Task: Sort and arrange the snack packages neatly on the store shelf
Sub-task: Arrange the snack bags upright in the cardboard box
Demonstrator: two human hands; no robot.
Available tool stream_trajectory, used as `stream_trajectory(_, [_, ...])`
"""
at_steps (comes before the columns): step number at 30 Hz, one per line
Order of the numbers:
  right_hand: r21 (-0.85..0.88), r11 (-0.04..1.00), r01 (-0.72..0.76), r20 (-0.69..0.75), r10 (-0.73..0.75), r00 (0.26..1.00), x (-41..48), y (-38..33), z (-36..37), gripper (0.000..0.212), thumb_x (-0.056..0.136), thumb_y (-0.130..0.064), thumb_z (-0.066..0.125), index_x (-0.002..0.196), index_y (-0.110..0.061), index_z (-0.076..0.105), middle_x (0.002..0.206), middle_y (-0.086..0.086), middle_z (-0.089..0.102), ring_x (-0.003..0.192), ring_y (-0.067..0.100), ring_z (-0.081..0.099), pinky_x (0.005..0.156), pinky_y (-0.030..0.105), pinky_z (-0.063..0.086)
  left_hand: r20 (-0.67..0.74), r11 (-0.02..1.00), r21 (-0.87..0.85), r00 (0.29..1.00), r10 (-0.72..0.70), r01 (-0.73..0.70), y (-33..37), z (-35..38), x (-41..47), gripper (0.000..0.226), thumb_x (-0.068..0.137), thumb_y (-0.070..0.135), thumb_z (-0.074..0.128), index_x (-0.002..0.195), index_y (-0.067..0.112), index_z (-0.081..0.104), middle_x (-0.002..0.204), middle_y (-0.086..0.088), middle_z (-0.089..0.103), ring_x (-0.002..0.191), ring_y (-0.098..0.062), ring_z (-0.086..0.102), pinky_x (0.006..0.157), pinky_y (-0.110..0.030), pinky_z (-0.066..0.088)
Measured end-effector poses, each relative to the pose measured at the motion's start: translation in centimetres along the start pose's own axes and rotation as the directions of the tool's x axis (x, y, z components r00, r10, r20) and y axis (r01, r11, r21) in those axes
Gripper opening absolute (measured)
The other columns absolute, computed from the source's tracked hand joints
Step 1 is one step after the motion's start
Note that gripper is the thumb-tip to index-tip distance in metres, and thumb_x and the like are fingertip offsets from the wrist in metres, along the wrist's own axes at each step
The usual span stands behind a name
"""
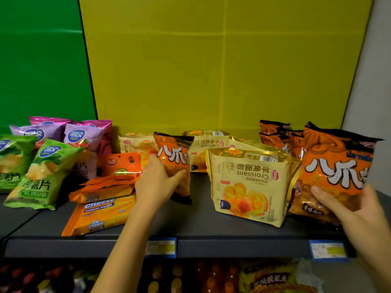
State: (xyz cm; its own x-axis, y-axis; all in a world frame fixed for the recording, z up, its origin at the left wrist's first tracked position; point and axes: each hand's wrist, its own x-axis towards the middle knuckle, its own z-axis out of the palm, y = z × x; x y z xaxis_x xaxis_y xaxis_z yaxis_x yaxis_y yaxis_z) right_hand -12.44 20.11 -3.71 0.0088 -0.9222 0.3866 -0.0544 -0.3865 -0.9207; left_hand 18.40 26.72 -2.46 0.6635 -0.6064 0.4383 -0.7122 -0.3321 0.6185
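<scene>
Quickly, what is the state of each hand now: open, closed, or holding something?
Left hand: grips the middle orange bag.
Right hand: holds the right orange bag upright.

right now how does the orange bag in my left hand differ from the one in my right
The left bag is mid-shelf among croissant packs; the right bag is at the right end beside more orange bags. The left bag leans left; the right bag leans slightly right. Both are the same orange snack.
</scene>
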Motion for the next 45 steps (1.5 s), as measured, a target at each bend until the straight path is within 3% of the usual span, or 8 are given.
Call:
stream_trajectory(11, [-0.023,0.996,0.090,-0.090,-0.092,0.992,0.4,-0.2,-2.1,0.094,0.048,-0.063,0.073,0.131,-0.034,0.039,0.112,-0.019,0.056,0.101,0.002,0.056,0.088,0.030,0.046,-0.278,0.685,-0.609,0.916,0.289,-0.401,7.5,-3.8,-1.9,0.077,0.067,0.048,0.069,0.128,0.019,0.033,0.122,0.008,0.055,0.110,-0.012,0.058,0.094,-0.043,0.051])
stream_trajectory(16, [0.013,0.993,0.117,-0.142,-0.114,0.983,2.6,-0.1,-5.6,0.074,0.055,-0.062,0.065,0.121,-0.045,0.035,0.108,-0.031,0.051,0.100,-0.006,0.051,0.084,0.023,0.043,-0.132,0.456,-0.833,0.913,0.385,-0.313,13.4,-1.0,-4.6,0.064,0.075,0.032,0.072,0.124,0.022,0.032,0.122,0.007,0.056,0.107,-0.001,0.059,0.088,-0.025,0.053])
stream_trajectory(21, [0.102,0.985,0.141,-0.173,-0.123,0.977,6.6,1.0,-9.7,0.062,0.077,-0.039,0.066,0.132,-0.036,0.039,0.127,-0.012,0.057,0.111,0.009,0.057,0.093,0.032,0.046,0.040,0.350,-0.929,0.910,0.413,-0.118,19.2,5.1,-7.9,0.059,0.079,0.021,0.070,0.126,0.023,0.034,0.119,0.008,0.059,0.103,0.001,0.060,0.081,-0.016,0.053])
stream_trajectory(25, [0.182,0.971,0.153,-0.182,-0.120,0.976,10.0,1.6,-13.1,0.063,0.076,-0.033,0.069,0.133,-0.029,0.043,0.128,-0.009,0.058,0.110,0.008,0.059,0.097,0.035,0.047,0.045,0.390,-0.914,0.924,0.380,-0.116,23.2,9.4,-9.2,0.059,0.077,0.023,0.073,0.124,0.023,0.036,0.123,0.004,0.058,0.110,-0.009,0.058,0.094,-0.032,0.050])
stream_trajectory(30, [0.235,0.958,0.167,-0.114,-0.144,0.983,13.5,2.1,-16.7,0.107,0.039,-0.059,0.077,0.135,-0.026,0.044,0.125,-0.010,0.061,0.105,0.003,0.063,0.074,0.016,0.053,-0.017,0.448,-0.872,0.925,0.379,-0.200,26.6,14.0,-9.6,0.061,0.078,0.022,0.071,0.123,0.026,0.030,0.128,0.001,0.052,0.116,-0.009,0.053,0.096,-0.025,0.047])
stream_trajectory(35, [0.352,0.929,0.113,0.002,-0.122,0.993,16.5,3.0,-17.4,0.069,0.066,-0.031,0.071,0.130,-0.024,0.046,0.121,-0.009,0.062,0.103,0.003,0.062,0.076,0.017,0.054,0.035,0.543,-0.834,0.975,0.221,-0.093,26.3,17.8,-7.2,0.065,0.078,0.019,0.071,0.128,0.016,0.029,0.134,-0.008,0.048,0.122,-0.020,0.050,0.102,-0.040,0.046])
stream_trajectory(40, [0.443,0.896,0.033,0.166,-0.118,0.979,18.5,4.3,-15.3,0.067,0.069,-0.028,0.070,0.131,-0.023,0.043,0.117,-0.009,0.061,0.102,0.005,0.061,0.071,0.015,0.055,0.096,0.631,-0.776,0.984,0.151,-0.021,24.8,20.1,-5.8,0.072,0.080,0.015,0.069,0.134,0.010,0.021,0.138,-0.010,0.043,0.127,-0.023,0.045,0.105,-0.043,0.042])
stream_trajectory(45, [0.452,0.884,-0.116,0.341,-0.050,0.939,20.1,6.1,-11.9,0.086,0.064,-0.036,0.070,0.141,-0.020,0.036,0.134,0.001,0.055,0.119,0.015,0.054,0.097,0.033,0.048,0.115,0.771,-0.635,0.981,0.155,-0.048,24.4,21.3,-5.4,0.080,0.082,0.014,0.067,0.138,0.006,0.010,0.144,-0.014,0.030,0.134,-0.025,0.034,0.109,-0.039,0.037])
